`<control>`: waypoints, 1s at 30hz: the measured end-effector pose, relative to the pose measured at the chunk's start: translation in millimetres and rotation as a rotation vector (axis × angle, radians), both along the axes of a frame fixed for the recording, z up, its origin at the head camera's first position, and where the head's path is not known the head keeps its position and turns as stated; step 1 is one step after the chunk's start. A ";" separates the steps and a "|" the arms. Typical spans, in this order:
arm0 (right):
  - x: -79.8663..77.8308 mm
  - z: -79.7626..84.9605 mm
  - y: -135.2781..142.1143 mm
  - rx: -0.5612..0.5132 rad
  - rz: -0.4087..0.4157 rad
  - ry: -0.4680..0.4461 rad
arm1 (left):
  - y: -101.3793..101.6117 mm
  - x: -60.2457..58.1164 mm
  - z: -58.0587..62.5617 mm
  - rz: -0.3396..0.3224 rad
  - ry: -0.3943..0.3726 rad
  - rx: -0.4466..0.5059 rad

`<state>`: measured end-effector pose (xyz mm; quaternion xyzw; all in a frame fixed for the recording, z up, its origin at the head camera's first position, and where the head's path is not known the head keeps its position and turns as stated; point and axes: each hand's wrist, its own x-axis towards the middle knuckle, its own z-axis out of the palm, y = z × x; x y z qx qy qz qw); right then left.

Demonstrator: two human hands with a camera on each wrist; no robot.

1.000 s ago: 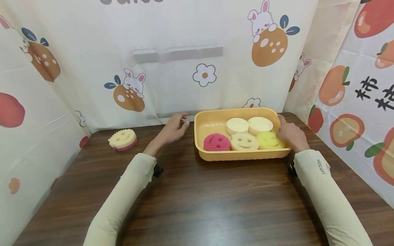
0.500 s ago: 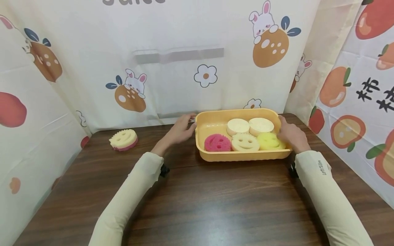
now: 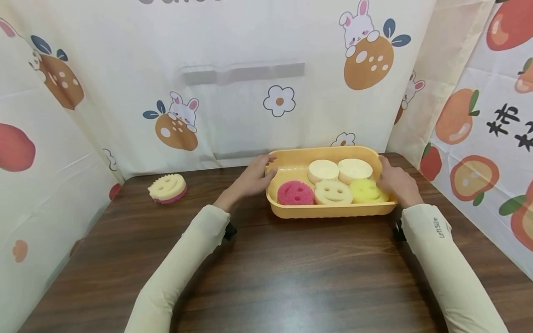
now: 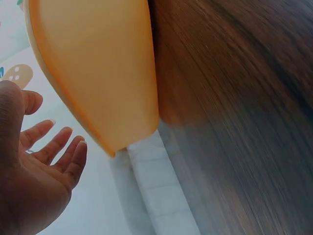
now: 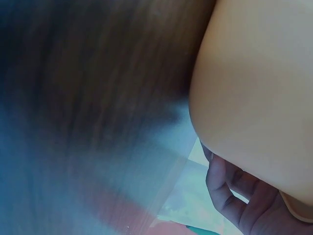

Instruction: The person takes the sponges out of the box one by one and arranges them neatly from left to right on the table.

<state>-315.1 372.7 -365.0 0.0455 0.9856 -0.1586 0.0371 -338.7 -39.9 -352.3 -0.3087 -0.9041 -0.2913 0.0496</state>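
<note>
Gripping yellow tray (image 3: 333,212) with right hand (image 3: 399,182), partly hidden in wrist view. Holding left hand (image 3: 253,178) by opposite end, with fingers (image 4: 54,145) apart.

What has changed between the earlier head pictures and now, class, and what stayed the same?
The left hand moved rightward to the left end of the tray; its fingers do not visibly grip it. Nothing was let go. The right hand stayed at the tray's right end, and the sponges inside and the cream-topped sponge outside stayed put.
</note>
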 end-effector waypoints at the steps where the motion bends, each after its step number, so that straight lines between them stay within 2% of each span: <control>1: -0.2 0.2 0.2 0.001 -0.001 0.001 | 1.9 -0.1 0.3 -0.001 -0.002 -0.003; 17: 0.9 0.7 0.0 0.004 -0.004 -0.002 | 27.5 5.8 0.0 -0.055 -0.007 -0.078; 25: 1.3 1.9 0.5 -0.003 -0.007 -0.019 | 36.1 2.4 -3.9 -0.063 -0.050 -0.099; 30: 0.4 0.1 0.7 -0.004 -0.005 -0.018 | 41.3 2.3 -7.2 -0.076 -0.032 -0.124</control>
